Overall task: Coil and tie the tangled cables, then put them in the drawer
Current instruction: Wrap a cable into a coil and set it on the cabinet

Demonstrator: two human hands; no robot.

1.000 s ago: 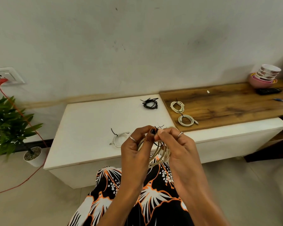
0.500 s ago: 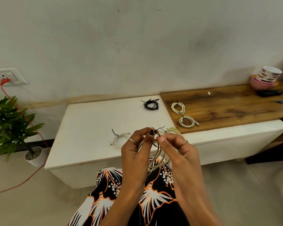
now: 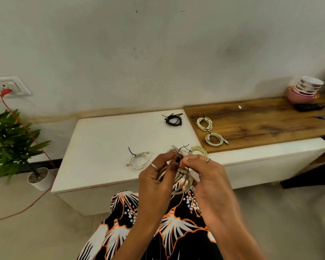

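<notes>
Hands lowered, still pinching coiled cable between.

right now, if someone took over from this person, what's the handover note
Left hand and right hand: both grip the cream cable coil above the lap, pinching a black tie at its top.
Done: five tied coils lie on the cabinet top: black coil, two white coils on the wood board, and two near the front edge.
Left: finish this tie, then put all coils in the drawer.
</notes>
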